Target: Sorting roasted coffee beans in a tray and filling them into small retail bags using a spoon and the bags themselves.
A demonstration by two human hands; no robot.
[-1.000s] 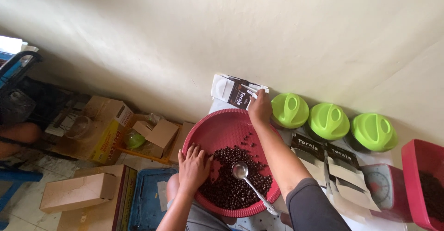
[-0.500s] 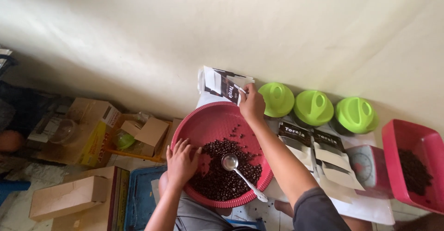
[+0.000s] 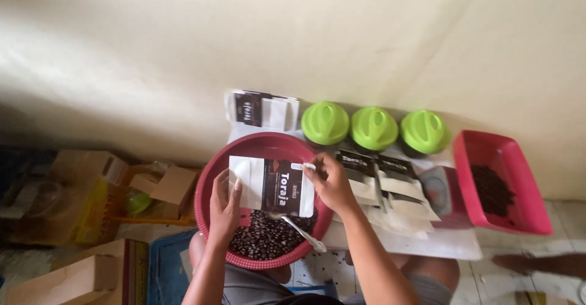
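The left hand [image 3: 224, 206] and right hand [image 3: 332, 183] are pinching the opposite short edges of a flat white-and-black paper pouch [image 3: 273, 186], holding it level over the round red plastic basin [image 3: 210, 186] of dark beans [image 3: 262, 238]. The pouch is probably light, thin and easily creased, so edge grips suit it. Half a second earlier, the right hand was reaching toward the stacked pouches [image 3: 262, 108] while the left was resting in the beans.

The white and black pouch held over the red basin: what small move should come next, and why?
Probably spreading the pouch's top open. Both hands hold it flat: the left hand at one end, the right hand pinching the other. It hangs above the red basin of dark beans, and the metal spoon lies untouched in them, so scooping seems to wait for an open pouch.
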